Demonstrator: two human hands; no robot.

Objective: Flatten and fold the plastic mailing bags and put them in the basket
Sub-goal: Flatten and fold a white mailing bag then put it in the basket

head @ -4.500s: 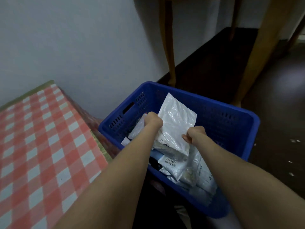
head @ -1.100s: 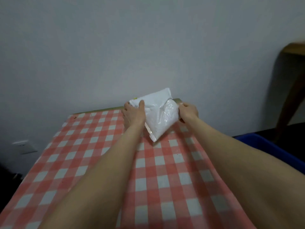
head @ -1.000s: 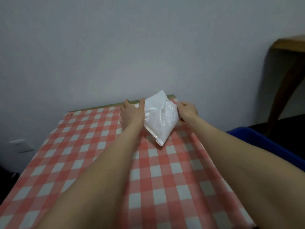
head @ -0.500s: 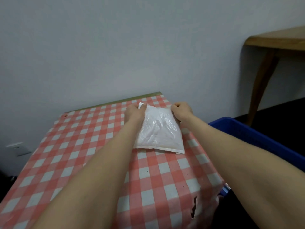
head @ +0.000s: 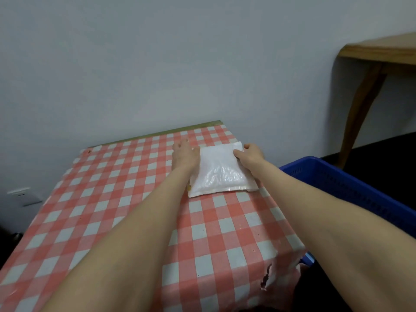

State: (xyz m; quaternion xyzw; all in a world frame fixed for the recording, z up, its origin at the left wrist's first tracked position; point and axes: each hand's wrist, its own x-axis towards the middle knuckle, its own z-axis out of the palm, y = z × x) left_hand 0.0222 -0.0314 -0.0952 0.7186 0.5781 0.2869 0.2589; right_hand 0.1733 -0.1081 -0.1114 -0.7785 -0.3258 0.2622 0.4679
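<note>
The mailing bag (head: 219, 171) lies unfolded on the surface (head: 112, 199), and the basket (head: 337, 176) awaits. The left hand (head: 185, 155) presses flat; the right hand (head: 250, 155) pinches a corner.

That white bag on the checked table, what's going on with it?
A person is flattening a white mailing bag on the checked tablecloth with bare hands. The left hand lies flat at the bag's left edge, and the right hand grips its far right corner. The bag lies flat, not yet folded. A blue basket stands past the tablecloth's right edge.
</note>
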